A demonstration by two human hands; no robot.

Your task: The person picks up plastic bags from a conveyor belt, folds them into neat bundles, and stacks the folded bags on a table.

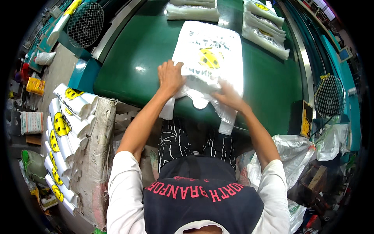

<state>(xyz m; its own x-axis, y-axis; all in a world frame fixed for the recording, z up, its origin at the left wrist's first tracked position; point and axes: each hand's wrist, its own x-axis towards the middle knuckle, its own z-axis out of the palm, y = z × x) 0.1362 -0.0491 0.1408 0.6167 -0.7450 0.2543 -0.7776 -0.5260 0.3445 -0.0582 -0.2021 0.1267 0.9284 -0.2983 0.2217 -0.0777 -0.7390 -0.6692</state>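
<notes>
A flat stack of white plastic T-shirt bags [206, 50] lies on the green surface in front of me, printed with a yellow smiley face and dark lettering. Its handle ends hang toward me over the near edge. My left hand [171, 80] is closed on the stack's left side, near the handles, with its fingers bent. On the right side, my right hand [229, 94] touches the bags. Motion smears its fingers, so I cannot tell how they are set.
The green conveyor belt [132, 58] carries more bag stacks [193, 11] at the far middle and others [265, 29] at far right. Folded smiley bags [60, 124] lie on a worn bale [97, 156] at left. Mesh fan guards [85, 24] stand at both sides. Clear plastic sheeting [292, 156] lies at lower right.
</notes>
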